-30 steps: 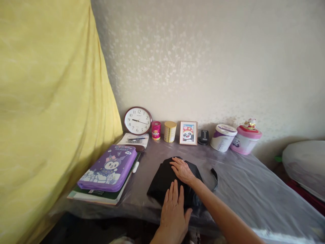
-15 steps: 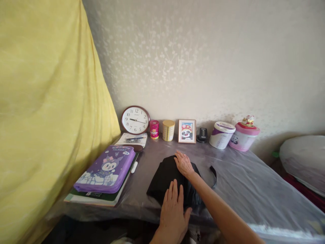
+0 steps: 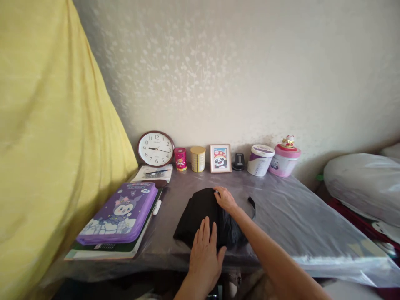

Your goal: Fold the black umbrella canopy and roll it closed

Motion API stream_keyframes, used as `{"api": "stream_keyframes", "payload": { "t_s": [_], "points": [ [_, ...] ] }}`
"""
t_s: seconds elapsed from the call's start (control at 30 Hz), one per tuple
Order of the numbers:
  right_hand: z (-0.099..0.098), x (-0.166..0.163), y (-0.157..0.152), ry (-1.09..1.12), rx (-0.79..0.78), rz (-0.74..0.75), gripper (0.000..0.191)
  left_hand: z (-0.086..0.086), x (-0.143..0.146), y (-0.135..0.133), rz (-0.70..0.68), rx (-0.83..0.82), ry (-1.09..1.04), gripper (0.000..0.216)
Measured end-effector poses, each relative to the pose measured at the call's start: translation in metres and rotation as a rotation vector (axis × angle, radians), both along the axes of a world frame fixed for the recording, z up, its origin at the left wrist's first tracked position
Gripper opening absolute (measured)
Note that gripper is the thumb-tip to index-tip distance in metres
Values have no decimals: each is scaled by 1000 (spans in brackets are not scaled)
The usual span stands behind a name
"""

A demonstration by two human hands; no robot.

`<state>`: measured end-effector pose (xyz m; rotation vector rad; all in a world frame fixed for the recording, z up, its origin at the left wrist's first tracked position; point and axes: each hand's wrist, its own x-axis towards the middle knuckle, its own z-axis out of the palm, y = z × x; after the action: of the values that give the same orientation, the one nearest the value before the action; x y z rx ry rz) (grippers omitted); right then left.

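A folded black garment (image 3: 197, 212) lies on the plastic-covered table (image 3: 290, 221), with a black strap (image 3: 252, 207) trailing to its right. My left hand (image 3: 204, 255) lies flat on the garment's near edge, fingers stretched out. My right hand (image 3: 225, 199) rests at the garment's far edge with the fingers curled over it. Whether they pinch the cloth I cannot make out.
A purple cartoon case (image 3: 120, 212) sits on books at the left, next to a white marker (image 3: 156, 207). Along the wall stand a clock (image 3: 156, 148), two small tins (image 3: 189, 158), a framed picture (image 3: 220, 158), two tubs (image 3: 271, 159). A yellow curtain (image 3: 46, 146) hangs left; a bagged bundle (image 3: 362, 183) lies right.
My right hand has slid from the middle of the garment to its far edge and curled its fingers. My head has turned left, so everything sits further left in view.
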<state>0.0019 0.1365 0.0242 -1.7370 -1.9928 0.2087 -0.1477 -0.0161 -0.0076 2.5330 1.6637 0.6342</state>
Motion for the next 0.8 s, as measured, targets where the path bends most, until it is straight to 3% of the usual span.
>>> {"api": "stream_keyframes", "payload": {
  "t_s": [0.2,0.33,0.57,0.8],
  "points": [
    [1,56,-9,107,-159,-237,23,6,0,0,-12,-5,35,56],
    [1,78,-19,164,-280,-288,23,14,0,1,-22,-9,88,54],
    [-6,73,-35,289,-490,-240,23,14,-4,5,-41,72,96,47],
    [3,67,-42,477,-481,-235,20,28,-10,15,-73,50,115,44]
  ]
}}
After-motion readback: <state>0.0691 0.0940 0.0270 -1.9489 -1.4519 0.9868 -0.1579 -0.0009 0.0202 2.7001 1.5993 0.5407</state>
